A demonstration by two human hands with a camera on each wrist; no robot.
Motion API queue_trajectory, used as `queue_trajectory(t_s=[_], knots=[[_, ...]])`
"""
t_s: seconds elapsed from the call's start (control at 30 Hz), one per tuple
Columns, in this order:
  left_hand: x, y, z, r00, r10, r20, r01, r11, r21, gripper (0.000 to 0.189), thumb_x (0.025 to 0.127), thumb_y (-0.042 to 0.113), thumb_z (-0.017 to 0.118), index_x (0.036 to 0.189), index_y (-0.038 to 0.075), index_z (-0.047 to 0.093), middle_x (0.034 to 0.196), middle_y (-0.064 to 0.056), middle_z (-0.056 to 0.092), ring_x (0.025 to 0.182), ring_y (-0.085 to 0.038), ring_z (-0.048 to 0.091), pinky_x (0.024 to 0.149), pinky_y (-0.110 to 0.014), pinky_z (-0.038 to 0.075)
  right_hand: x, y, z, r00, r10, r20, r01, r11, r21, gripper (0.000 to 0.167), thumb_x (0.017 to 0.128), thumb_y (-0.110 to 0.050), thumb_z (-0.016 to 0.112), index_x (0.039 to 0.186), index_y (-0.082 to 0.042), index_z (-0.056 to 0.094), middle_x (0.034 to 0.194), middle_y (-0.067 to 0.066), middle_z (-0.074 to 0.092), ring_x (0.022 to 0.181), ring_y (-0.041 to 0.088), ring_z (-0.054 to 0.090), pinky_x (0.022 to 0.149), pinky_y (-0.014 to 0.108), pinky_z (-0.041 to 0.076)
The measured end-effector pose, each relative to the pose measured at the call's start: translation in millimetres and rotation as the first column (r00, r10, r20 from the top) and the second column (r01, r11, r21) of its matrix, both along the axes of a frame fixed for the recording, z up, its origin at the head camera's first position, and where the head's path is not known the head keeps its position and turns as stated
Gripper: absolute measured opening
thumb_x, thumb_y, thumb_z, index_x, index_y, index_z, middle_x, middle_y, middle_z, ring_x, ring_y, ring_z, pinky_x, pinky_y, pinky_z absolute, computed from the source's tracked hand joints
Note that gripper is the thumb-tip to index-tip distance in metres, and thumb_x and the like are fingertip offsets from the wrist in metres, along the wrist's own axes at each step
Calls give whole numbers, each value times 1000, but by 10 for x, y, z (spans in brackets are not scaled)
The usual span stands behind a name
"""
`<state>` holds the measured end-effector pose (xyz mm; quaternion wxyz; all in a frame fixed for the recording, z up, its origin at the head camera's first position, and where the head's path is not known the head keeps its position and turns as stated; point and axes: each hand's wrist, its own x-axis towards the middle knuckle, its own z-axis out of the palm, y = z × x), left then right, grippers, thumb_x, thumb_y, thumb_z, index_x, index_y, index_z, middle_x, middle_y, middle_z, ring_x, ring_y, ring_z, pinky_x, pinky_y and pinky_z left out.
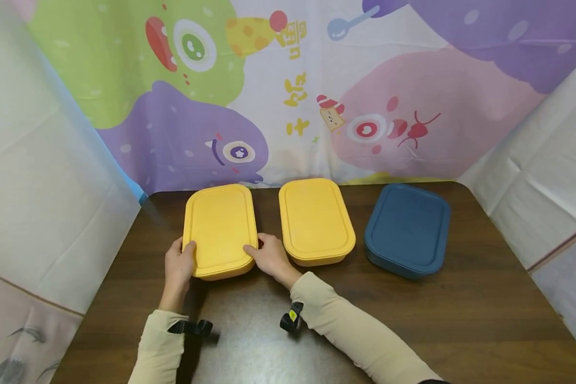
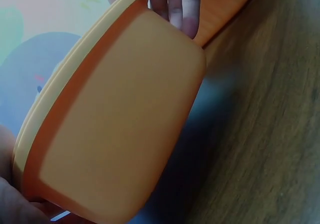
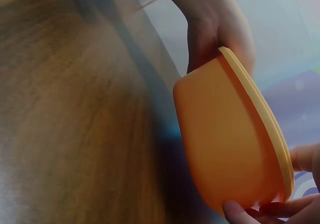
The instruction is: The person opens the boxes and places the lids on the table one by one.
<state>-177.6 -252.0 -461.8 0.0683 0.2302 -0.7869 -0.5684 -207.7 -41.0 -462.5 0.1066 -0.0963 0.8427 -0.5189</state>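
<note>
A yellow lidded food container (image 1: pixel 221 229) at the left of the row is held between both hands. My left hand (image 1: pixel 176 266) grips its left side near the front corner, with the thumb over the lid's edge. At the opposite side, my right hand (image 1: pixel 270 257) holds the front right corner, thumb on the lid and fingers around the wall. In the left wrist view the container's end wall (image 2: pixel 120 114) shows smooth under the rimmed lid, with a dark shadow on the table below it. A second yellow lidded container (image 1: pixel 317 218) stands just right of my right hand.
A dark blue lidded container (image 1: pixel 407 229) stands at the right of the row. All are near the back of the brown wooden table (image 1: pixel 413 314). A cartoon-printed curtain (image 1: pixel 288 160) hangs right behind, with pale cloth (image 1: pixel 62 176) at the sides.
</note>
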Motion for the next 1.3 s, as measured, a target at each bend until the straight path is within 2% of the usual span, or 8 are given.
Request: queue_trajectory(t_s=[0.1, 0.33, 0.6, 0.73, 0.87, 1.03, 1.17, 1.3], knots=[[24, 13, 11, 1000, -25, 10, 25, 1000, -11, 52, 104, 23, 36, 149, -3, 32, 136, -25, 48, 106, -26, 51, 70, -13, 41, 51, 33, -11, 1000, -5, 3, 5, 1000, 3, 43, 94, -28, 63, 128, -3, 61, 110, 10, 71, 84, 12, 62, 73, 26, 50], [69, 70, -25, 998, -62, 19, 63, 998, -30, 52, 104, 23, 36, 148, -4, 33, 134, -24, 50, 102, -24, 52, 71, -14, 41, 158, 110, -13, 1000, -14, -20, 15, 1000, 12, 39, 94, -28, 63, 123, -2, 63, 105, 12, 68, 84, 16, 60, 75, 30, 50], [129, 123, -29, 995, -95, 36, 97, 995, -40, 52, 104, 23, 37, 148, -5, 33, 133, -25, 49, 102, -26, 52, 72, -16, 41, 247, 173, -63, 999, -27, -45, 28, 999, 21, 43, 94, -29, 63, 125, 1, 61, 115, 18, 65, 100, 27, 60, 85, 40, 50], [144, 138, -52, 996, -85, 33, 87, 996, -38, 51, 104, 23, 38, 147, -4, 35, 132, -24, 51, 101, -25, 52, 72, -15, 41, 271, 190, -93, 998, -34, -53, 35, 999, 12, 48, 93, -28, 64, 128, 4, 58, 123, 22, 62, 110, 33, 60, 91, 46, 50], [153, 156, -72, 996, -86, 35, 87, 996, -29, 51, 104, 23, 38, 147, -5, 34, 133, -25, 50, 104, -27, 52, 72, -14, 41, 289, 198, -111, 998, -41, -44, 42, 999, 7, 49, 93, -28, 65, 129, 5, 58, 125, 23, 61, 113, 34, 59, 94, 47, 49], [157, 182, -71, 995, -90, 37, 91, 996, -22, 52, 104, 23, 37, 148, -5, 32, 135, -26, 48, 108, -29, 51, 73, -14, 40, 293, 205, -130, 998, -50, -43, 51, 999, 8, 47, 93, -28, 65, 127, 4, 59, 123, 22, 62, 109, 31, 60, 91, 44, 51], [150, 191, -80, 996, -82, 32, 83, 996, -19, 51, 104, 22, 38, 147, -5, 34, 134, -26, 49, 107, -29, 52, 72, -14, 40, 289, 213, -138, 997, -49, -61, 50, 999, 10, 42, 93, -26, 65, 123, 2, 62, 114, 19, 65, 97, 26, 60, 84, 39, 51], [146, 196, -95, 997, -73, 25, 74, 997, -24, 49, 104, 21, 39, 145, -5, 37, 132, -25, 51, 105, -28, 52, 73, -14, 40, 290, 228, -130, 997, -47, -59, 48, 999, 9, 43, 93, -27, 64, 124, 2, 61, 115, 18, 64, 95, 23, 59, 82, 38, 50]])
